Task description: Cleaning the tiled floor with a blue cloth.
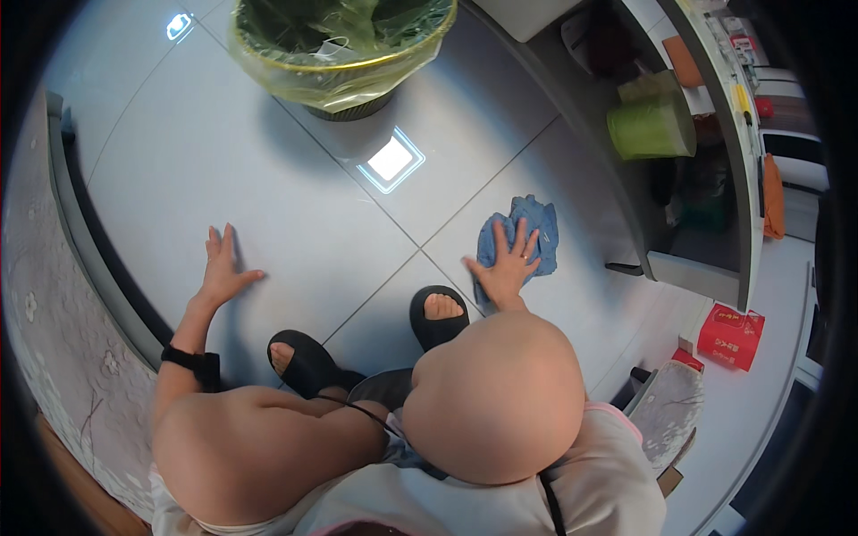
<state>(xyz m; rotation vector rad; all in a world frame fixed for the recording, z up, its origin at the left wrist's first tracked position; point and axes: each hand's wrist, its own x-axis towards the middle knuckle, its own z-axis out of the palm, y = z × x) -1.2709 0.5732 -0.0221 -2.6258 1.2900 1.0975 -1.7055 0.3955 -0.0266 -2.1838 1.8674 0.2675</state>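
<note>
Resting my spread right hand [509, 265] on crumpled blue cloth [542, 220]; left hand [221, 271] splayed empty, apart. Uneven pressure might bunch it.

Yellow-lined bin [344, 79] at top; lime-green container [648, 129] upper right; red box [733, 337] lower down.

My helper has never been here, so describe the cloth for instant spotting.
On the tiled floor, find the black slippers. Beyond them, to the right, the right hand rests, fingers spread, on the cloth. It is crumpled and blue, unlike the black slippers and yellow-lined bin.
</note>
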